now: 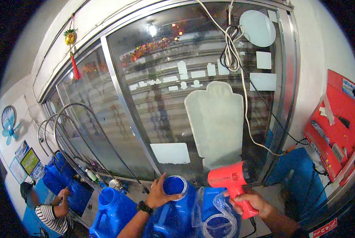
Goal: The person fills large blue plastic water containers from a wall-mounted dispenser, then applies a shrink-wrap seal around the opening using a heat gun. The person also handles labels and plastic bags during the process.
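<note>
My left hand (159,193) grips the neck of an uncapped blue plastic water container (179,212), its thumb on the near side of the pale rim and its fingers around the left side. A black watch (144,207) is on that wrist. My right hand (254,201) is closed around the handle of a red hair dryer (226,176), held above and to the right of the container. Below the dryer is another blue container (208,194). Loose clear plastic film (222,205) drapes over it and partly hides its mouth.
Left of my arm stands an open blue container (118,211). A person (52,208) in a striped shirt is beside more blue containers (58,175). Curved metal tubes (76,119) rise before a glass sliding window (165,119). A red rack (329,142) and cables (314,175) are on the right.
</note>
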Available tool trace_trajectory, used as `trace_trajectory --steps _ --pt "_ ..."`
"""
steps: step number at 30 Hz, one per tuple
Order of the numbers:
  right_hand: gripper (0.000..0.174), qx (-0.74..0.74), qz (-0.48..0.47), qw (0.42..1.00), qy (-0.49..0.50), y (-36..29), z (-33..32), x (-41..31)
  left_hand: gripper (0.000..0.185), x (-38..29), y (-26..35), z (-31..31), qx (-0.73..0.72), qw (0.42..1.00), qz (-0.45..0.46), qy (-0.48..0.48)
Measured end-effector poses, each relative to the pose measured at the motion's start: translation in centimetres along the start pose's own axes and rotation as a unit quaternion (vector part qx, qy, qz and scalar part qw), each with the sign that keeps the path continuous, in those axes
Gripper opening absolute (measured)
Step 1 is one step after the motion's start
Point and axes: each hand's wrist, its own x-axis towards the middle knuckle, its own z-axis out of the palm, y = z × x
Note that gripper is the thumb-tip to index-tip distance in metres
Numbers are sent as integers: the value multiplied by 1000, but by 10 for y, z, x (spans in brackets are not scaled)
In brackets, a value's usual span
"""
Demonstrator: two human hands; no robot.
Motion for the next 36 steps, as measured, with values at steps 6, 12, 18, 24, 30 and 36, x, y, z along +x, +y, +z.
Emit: trace_trajectory --steps 6,12,18,24,30,36 --pt "51 8 -8 1000 7 0 0 2 139 16 -27 -20 -149 969 161 -109" --pt "43 -59 -28 997 46 2 0 -8 141 11 -3 5 30 990 121 -58" --pt "34 -49 -21 988 144 16 -23 -65 142 28 -11 -12 130 968 186 -105" --pt "37 0 -135 934 329 56 -58 -165 135 45 -37 -27 58 968 165 -178" --pt "44 -16 -175 892 417 112 -87 -212 73 24 -3 -11 68 992 105 29" --pt "52 -30 -170 920 351 157 -127 -234 57 33 56 7 188 978 65 64"
